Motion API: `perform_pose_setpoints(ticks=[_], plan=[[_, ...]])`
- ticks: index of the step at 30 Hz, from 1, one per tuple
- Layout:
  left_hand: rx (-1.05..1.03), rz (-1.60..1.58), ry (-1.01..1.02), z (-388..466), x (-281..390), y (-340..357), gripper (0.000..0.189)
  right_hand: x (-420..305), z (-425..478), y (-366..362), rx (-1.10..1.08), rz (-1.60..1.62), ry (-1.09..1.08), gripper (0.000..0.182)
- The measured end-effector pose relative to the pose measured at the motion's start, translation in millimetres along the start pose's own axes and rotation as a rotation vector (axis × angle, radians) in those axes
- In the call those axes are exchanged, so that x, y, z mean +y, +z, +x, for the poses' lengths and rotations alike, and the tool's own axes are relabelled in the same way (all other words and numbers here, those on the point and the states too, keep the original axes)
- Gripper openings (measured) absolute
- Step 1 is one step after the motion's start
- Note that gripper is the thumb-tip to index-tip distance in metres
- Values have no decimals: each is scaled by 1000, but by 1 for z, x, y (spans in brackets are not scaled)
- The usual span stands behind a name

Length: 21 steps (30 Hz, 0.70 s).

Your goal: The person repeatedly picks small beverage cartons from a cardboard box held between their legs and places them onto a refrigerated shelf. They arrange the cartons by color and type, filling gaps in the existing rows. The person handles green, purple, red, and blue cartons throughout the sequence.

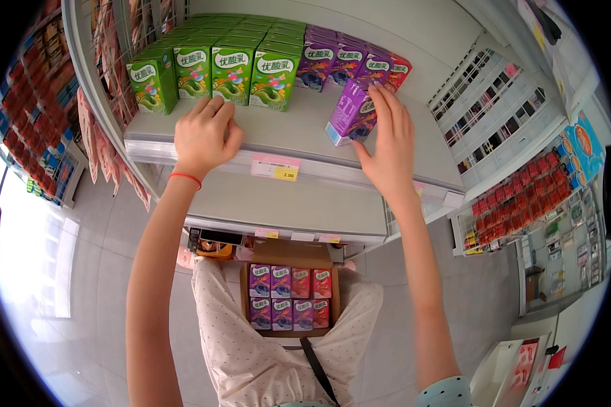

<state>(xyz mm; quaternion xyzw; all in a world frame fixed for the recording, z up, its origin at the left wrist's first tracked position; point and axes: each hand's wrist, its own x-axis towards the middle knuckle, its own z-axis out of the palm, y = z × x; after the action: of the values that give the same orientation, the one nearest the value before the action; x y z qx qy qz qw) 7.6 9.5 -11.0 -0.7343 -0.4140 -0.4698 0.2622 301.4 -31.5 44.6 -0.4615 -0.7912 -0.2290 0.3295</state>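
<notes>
On the upper shelf, my right hand rests against the right side of a purple drink carton, which is slightly tilted; whether the fingers grip it cannot be told. My left hand, loosely curled with a ring on one finger, lies on the shelf's front edge before the green drink cartons. Those stand in several rows at the left. Purple cartons stand in rows right of them, with a red carton at the end. Between my knees, an open cardboard box holds upright purple and red cartons.
The upper shelf's front rail carries price tags. Below is a lower shelf board. A wire-grid side panel bounds the shelf at the right, and hanging pink packets are at the left. Racks of red packets stand farther right.
</notes>
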Motion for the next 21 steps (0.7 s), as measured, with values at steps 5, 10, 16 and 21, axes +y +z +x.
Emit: perform_pose_setpoints(ticks=[5,10,16,21], plan=[[-48,-12,-31,-2,-1,-3,4,-1,12,14,39,-37,-6,85],[-48,-10,-12,1,0,-2,4,27,42,50,64,-165,-10,79],[-63,-6,-21,0,-1,-4,5,42,75,95,105,-407,-45,60],[-38,-15,1,1,2,-4,5,52,86,110,155,-447,-76,56]])
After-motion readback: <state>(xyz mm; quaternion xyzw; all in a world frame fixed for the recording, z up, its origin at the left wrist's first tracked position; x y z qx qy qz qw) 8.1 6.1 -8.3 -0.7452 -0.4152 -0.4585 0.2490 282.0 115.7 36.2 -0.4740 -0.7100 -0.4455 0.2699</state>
